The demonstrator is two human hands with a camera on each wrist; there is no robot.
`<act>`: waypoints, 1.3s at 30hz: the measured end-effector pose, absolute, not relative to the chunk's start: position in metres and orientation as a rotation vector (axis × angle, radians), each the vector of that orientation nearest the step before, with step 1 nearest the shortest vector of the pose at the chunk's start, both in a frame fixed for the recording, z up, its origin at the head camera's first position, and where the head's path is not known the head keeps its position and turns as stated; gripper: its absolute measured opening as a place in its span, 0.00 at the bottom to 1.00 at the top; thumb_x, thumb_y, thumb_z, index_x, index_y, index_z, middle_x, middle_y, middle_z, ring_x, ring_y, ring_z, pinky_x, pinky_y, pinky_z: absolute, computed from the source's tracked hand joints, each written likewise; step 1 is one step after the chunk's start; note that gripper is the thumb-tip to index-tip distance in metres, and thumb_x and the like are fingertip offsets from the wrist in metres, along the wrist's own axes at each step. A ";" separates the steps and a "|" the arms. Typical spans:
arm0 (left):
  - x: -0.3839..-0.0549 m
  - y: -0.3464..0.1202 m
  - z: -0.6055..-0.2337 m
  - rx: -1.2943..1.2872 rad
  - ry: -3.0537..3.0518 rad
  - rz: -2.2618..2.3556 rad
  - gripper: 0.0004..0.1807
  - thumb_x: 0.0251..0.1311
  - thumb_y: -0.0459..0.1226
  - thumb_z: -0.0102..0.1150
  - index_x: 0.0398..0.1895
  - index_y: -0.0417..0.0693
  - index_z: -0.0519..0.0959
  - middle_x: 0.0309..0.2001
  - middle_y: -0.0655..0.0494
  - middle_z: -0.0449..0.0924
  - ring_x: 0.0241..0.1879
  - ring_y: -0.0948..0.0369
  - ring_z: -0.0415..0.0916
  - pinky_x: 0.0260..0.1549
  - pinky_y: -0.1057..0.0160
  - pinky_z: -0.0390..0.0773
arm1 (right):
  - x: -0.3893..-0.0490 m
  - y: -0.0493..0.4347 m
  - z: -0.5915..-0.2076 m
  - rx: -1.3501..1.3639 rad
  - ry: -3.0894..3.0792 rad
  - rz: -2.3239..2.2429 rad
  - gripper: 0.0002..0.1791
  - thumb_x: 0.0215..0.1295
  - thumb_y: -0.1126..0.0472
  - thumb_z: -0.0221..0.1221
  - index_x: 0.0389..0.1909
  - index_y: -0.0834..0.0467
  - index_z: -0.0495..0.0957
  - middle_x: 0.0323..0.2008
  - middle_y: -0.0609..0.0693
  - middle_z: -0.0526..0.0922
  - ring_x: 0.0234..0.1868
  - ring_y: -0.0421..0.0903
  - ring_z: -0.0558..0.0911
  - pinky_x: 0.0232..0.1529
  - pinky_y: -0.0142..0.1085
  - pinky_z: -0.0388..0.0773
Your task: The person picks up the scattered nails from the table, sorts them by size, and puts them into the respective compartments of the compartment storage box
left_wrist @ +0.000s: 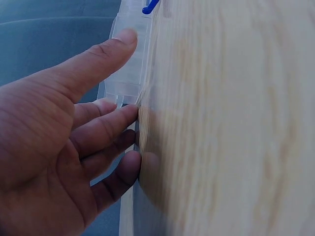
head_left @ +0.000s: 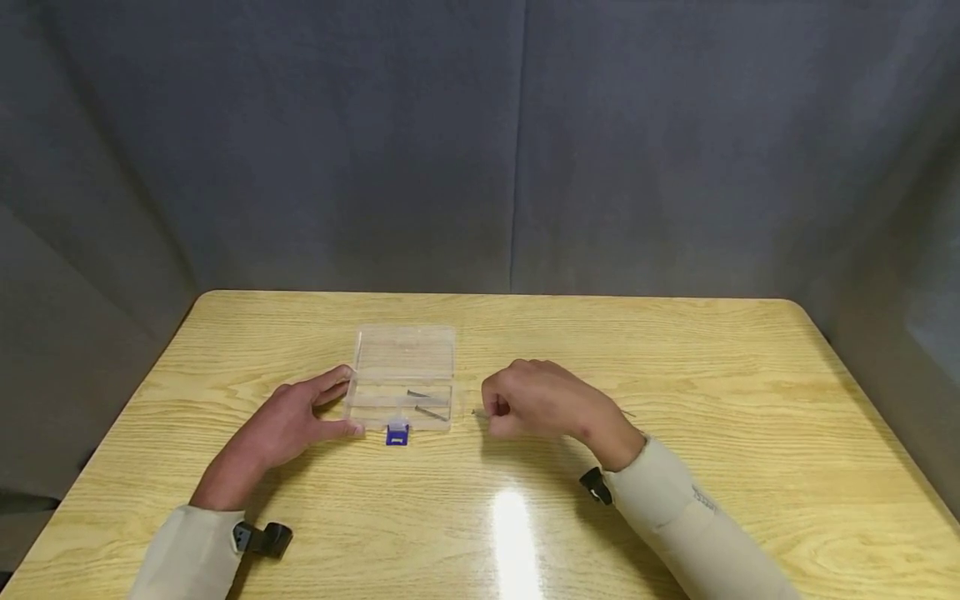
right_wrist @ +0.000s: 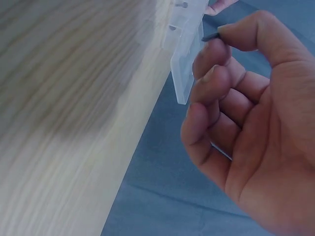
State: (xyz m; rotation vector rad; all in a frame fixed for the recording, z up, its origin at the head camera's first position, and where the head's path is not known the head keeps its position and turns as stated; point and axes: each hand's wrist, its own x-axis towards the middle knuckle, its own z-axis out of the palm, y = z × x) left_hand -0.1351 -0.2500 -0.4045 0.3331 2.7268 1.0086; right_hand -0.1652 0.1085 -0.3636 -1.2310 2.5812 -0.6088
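Observation:
A clear plastic box (head_left: 360,414) lies on the table with its lid (head_left: 405,352) folded back and a blue latch (head_left: 397,434) at its front. Two grey nails (head_left: 430,412) lie inside it. My left hand (head_left: 294,421) holds the box at its left end, thumb by the front corner and fingers at the side and back. To the right of the box, my right hand (head_left: 543,402) pinches another nail (right_wrist: 210,37) between thumb and index finger; its end sticks out toward the box. The other fingers of that hand are curled in.
One more thin nail (head_left: 628,412) lies on the wooden table (head_left: 750,417), partly hidden behind the right wrist. Grey cloth (head_left: 360,150) hangs beyond the table's far edge and along its sides. Black wrist cameras (head_left: 264,539) sit at both cuffs.

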 end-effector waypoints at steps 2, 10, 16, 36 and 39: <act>-0.135 -0.250 -0.405 0.334 2.721 1.010 0.54 0.58 0.52 0.75 0.80 0.37 0.59 0.68 0.40 0.72 0.72 0.41 0.62 0.67 0.36 0.62 | -0.167 0.104 -0.362 -1.230 2.575 -0.602 0.12 0.54 0.68 0.61 0.22 0.46 0.75 0.20 0.35 0.69 0.22 0.33 0.65 0.25 0.31 0.62; -0.136 -0.253 -0.407 0.337 2.694 1.049 0.54 0.58 0.52 0.75 0.80 0.38 0.59 0.68 0.40 0.72 0.72 0.41 0.62 0.68 0.36 0.60 | -0.178 0.087 -0.355 -1.192 2.592 -0.530 0.13 0.54 0.66 0.60 0.18 0.46 0.72 0.17 0.35 0.65 0.20 0.34 0.61 0.22 0.31 0.56; -0.135 -0.254 -0.406 0.332 2.695 1.058 0.54 0.58 0.53 0.76 0.80 0.38 0.59 0.68 0.41 0.72 0.73 0.41 0.60 0.68 0.35 0.59 | -0.185 0.075 -0.351 -1.212 2.611 -0.468 0.20 0.51 0.66 0.58 0.14 0.47 0.57 0.17 0.39 0.48 0.21 0.38 0.48 0.24 0.34 0.44; -0.136 -0.252 -0.406 0.315 2.718 1.039 0.54 0.58 0.54 0.75 0.80 0.39 0.59 0.68 0.42 0.72 0.73 0.41 0.59 0.68 0.35 0.59 | -0.197 0.037 -0.348 -1.240 2.555 -0.345 0.25 0.55 0.64 0.65 0.10 0.47 0.59 0.13 0.37 0.49 0.20 0.37 0.51 0.23 0.33 0.46; -0.136 -0.252 -0.406 0.315 2.709 1.049 0.54 0.58 0.53 0.75 0.80 0.39 0.59 0.68 0.42 0.72 0.73 0.41 0.60 0.68 0.35 0.59 | -0.198 0.033 -0.348 -1.216 2.564 -0.323 0.25 0.55 0.63 0.65 0.10 0.47 0.60 0.13 0.37 0.51 0.20 0.37 0.52 0.23 0.34 0.47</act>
